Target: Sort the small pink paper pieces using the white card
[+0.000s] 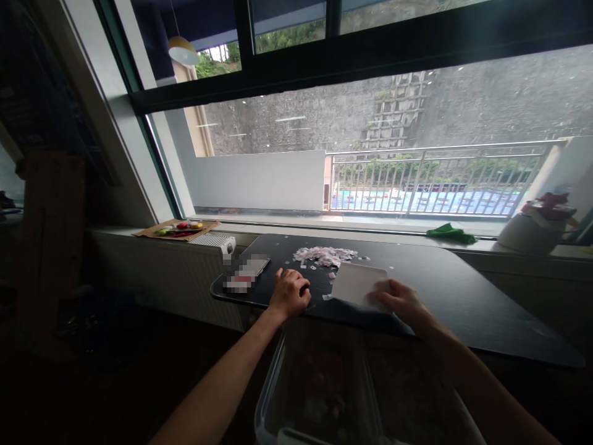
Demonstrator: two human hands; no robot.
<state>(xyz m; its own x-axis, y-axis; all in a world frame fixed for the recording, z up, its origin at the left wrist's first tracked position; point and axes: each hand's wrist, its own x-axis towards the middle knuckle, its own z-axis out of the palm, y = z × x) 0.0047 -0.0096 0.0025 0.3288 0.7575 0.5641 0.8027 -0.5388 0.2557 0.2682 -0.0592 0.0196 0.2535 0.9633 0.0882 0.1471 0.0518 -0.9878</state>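
Note:
A flat white card (356,283) with rounded corners stands tilted over the dark table (417,266), gripped at its lower right edge by my right hand (402,299), whose fingertips are blurred. Just behind the card lies a heap of small pale paper scraps (324,255), with a few loose bits around it. My left hand (291,293) rests at the table's near edge, left of the card, its fingers curled in; whatever they hold, if anything, is hidden. Below both hands is a clear plastic bin (269,395) with dim contents, including some pale bits.
A phone-like item (248,272), partly pixelated, lies at the table's left end. On the window sill are a cardboard piece (178,230) with colourful items, a green cloth (450,233) and a white figure (532,228). A radiator (176,272) stands to the left.

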